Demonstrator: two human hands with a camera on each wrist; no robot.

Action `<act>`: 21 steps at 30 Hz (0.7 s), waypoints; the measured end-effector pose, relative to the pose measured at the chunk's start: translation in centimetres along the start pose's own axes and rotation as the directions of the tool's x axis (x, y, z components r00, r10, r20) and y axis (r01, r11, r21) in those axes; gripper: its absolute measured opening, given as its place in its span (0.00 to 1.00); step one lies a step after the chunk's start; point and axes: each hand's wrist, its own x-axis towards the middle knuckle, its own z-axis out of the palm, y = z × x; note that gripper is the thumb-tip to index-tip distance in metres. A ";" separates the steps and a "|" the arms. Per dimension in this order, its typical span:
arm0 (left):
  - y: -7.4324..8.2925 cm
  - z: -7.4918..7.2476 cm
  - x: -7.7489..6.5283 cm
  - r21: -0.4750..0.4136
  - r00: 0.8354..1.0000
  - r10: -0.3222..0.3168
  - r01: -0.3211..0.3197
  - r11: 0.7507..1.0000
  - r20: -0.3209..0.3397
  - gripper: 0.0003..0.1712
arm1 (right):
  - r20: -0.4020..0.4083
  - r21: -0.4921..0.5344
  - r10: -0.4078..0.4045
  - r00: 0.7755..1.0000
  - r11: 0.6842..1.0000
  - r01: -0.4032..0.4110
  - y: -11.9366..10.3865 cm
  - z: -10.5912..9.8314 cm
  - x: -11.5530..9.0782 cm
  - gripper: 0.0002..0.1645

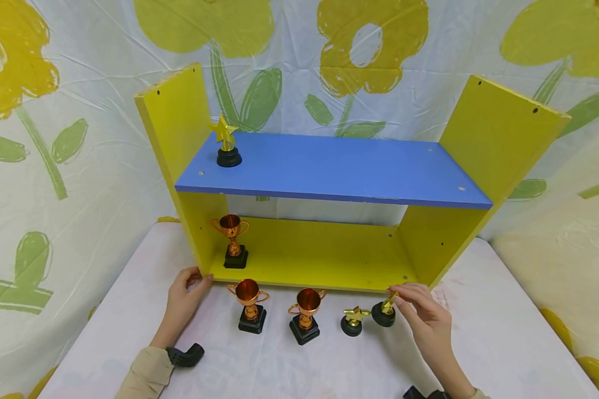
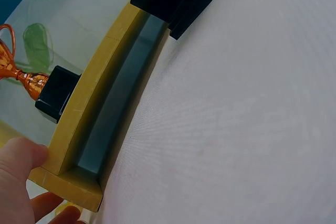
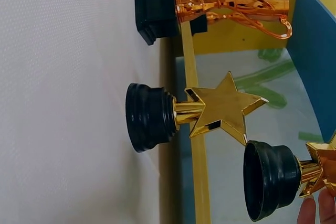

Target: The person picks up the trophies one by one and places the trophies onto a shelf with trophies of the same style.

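Observation:
My right hand (image 1: 427, 317) pinches a gold star trophy (image 1: 383, 315) by its star, in front of the shelf's lower right. The right wrist view shows its black round base (image 3: 271, 180) raised and tilted, underside visible. A second gold star trophy (image 1: 351, 326) stands on the table just left of it. My left hand (image 1: 182, 298) grips the lower left corner of the yellow and blue shelf (image 1: 309, 255), thumb (image 2: 26, 156) on one side of the board and fingers on the other. Two bronze cup trophies (image 1: 249, 310) (image 1: 305, 318) stand on the table between the hands.
Another bronze cup trophy (image 1: 235, 244) stands at the left of the shelf's lower yellow board. A gold star trophy (image 1: 227, 148) sits at the left end of the blue board (image 1: 329, 166). Yellow side panels (image 1: 504, 127) rise above it. Flower-patterned cloth (image 1: 294, 83) hangs behind.

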 end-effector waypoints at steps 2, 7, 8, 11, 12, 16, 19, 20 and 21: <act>0.0 0.0 0.0 -0.001 1.000 0.004 -0.004 1.000 0.000 0.24 | 0.001 -0.003 0.004 1.000 1.000 -0.004 -0.1 0.0 0.0 0.17; 0.0 0.0 0.0 -0.001 1.000 0.008 -0.008 1.000 0.003 0.24 | 0.004 -0.004 0.002 1.000 1.000 -0.002 -0.3 0.1 0.0 0.17; 0.0 0.0 0.0 -0.001 1.000 0.010 -0.010 1.000 0.002 0.24 | 0.004 -0.003 0.000 1.000 1.000 0.000 -0.3 0.1 0.0 0.17; 0.0 0.0 0.0 -0.006 1.000 0.010 -0.010 1.000 0.000 0.24 | 0.004 0.013 -0.010 1.000 1.000 0.009 -0.4 0.1 0.0 0.17; 0.0 0.0 0.0 -0.007 1.000 0.011 -0.011 1.000 -0.001 0.24 | 0.005 0.015 -0.010 1.000 1.000 0.010 -0.4 0.1 0.0 0.17; 0.0 0.0 0.0 -0.009 1.000 0.012 -0.012 1.000 -0.005 0.24 | 0.003 0.027 -0.021 1.000 0.999 0.021 -0.4 0.2 0.1 0.18; 0.1 0.0 -0.1 0.000 1.000 0.011 -0.011 1.000 -0.006 0.24 | 0.003 0.034 -0.026 1.000 0.999 0.026 -0.6 0.2 0.2 0.18; 0.1 0.0 -0.1 0.001 1.000 0.010 -0.010 1.000 -0.004 0.24 | 0.004 0.036 -0.027 1.000 0.999 0.027 -0.7 0.2 0.2 0.18; 0.1 0.0 -0.1 0.005 1.000 0.010 -0.010 1.000 -0.003 0.24 | 0.005 0.035 -0.027 1.000 0.999 0.027 -0.8 0.3 0.3 0.18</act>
